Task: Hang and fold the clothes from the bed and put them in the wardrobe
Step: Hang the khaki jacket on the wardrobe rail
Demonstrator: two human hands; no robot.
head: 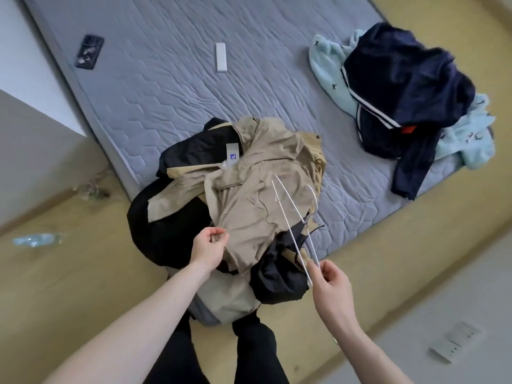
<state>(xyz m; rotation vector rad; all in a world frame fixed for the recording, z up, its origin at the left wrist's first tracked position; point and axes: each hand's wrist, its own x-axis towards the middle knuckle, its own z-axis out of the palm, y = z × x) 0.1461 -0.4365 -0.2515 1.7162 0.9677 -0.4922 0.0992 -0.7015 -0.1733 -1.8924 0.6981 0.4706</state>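
left hand [209, 246]: pinches beige jacket [257, 195] hem, near bed [171, 87] corner
right hand [331, 281]: grips white wire hanger [291, 217] over jacket
far right: navy garment [401, 90] on mint one [327, 65]

The jacket [249, 195] hides the mattress [180, 92] corner; the hanger [293, 225] end vanishes inside the right hand [329, 281]; perhaps a blurred bottle [37, 239].

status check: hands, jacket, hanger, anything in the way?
Left hand pinches the jacket fabric. Right hand holds the white hanger over it, not yet inserted. Jacket bunched at the bed corner. Nothing blocking.
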